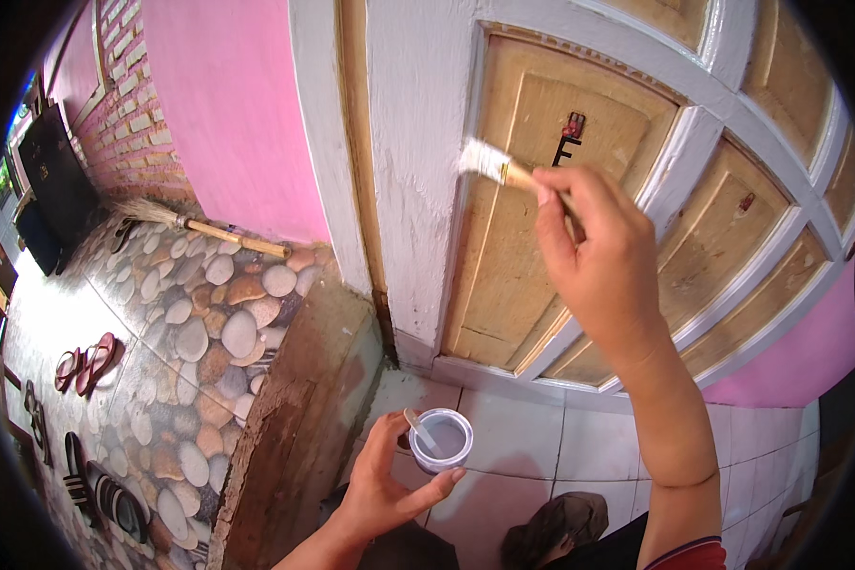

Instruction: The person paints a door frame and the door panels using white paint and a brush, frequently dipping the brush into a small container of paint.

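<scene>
My right hand [602, 249] grips the wooden handle of a flat paintbrush [486, 161]. Its white, paint-covered bristles are at the inner edge of the door's pale grey-white stile, beside a bare wood panel [513, 235]; whether they touch is unclear. Below, my left hand [392, 477] holds a small open tub of pale greyish paint [442, 438], with a flat stick [422, 432] leaning inside it. The panelled door [420, 178] has painted framing and unpainted tan panels. Small reddish marks and a black letter-shaped piece [566, 151] show on its panels.
A raised wooden sill [285, 420] separates white floor tiles [513, 434] from pebble-patterned tiles [185, 342] at left. Sandals [96, 363] and a broom [235, 237] lie there. Dark chairs [57, 178] stand farther back, near a pink wall [235, 114]. A dark cloth-like thing [566, 524] is low in view.
</scene>
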Tool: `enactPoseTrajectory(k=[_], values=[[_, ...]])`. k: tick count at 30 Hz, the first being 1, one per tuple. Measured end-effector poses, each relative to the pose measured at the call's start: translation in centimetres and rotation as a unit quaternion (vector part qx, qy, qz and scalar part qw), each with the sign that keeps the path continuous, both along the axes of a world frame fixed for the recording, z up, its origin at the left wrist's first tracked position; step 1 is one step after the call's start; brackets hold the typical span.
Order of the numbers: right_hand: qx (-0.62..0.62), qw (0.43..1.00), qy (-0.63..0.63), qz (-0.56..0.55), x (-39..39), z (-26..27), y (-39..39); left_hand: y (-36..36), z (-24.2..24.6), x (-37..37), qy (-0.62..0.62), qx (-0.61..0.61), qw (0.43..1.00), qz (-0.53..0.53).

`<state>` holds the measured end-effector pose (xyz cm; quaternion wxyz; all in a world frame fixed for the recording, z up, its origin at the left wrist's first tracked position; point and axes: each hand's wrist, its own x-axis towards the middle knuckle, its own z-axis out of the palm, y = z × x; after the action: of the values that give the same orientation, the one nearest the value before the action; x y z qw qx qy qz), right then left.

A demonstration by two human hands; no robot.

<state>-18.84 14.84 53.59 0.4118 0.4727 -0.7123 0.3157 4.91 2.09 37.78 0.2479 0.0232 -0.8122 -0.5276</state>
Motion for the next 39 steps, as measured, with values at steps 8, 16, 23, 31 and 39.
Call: enactPoseTrajectory(k=[8,16,23,31,39], values=[[-0.083,0.992,0.089,0.019,-0.9,4.7,-1.1,-0.1,-0.1,0.1,-0.014,-0.009,1.0,0.006],[-0.086,0.995,0.048,0.0,-0.4,1.7,-1.1,-0.2,-0.5,0.3,-0.013,0.001,1.0,0.004],[-0.127,0.987,-0.089,0.038,1.9,-1.7,0.9,0.2,-1.4,0.0,-0.012,0.012,1.0,0.017],[-0.152,0.92,-0.326,0.153,3.4,-1.7,6.3,0.2,-1.1,-1.5,-0.003,0.042,0.998,0.047],[-0.237,0.801,-0.488,0.253,3.3,1.3,12.8,1.6,1.8,-6.0,0.023,0.115,0.993,-0.011]])
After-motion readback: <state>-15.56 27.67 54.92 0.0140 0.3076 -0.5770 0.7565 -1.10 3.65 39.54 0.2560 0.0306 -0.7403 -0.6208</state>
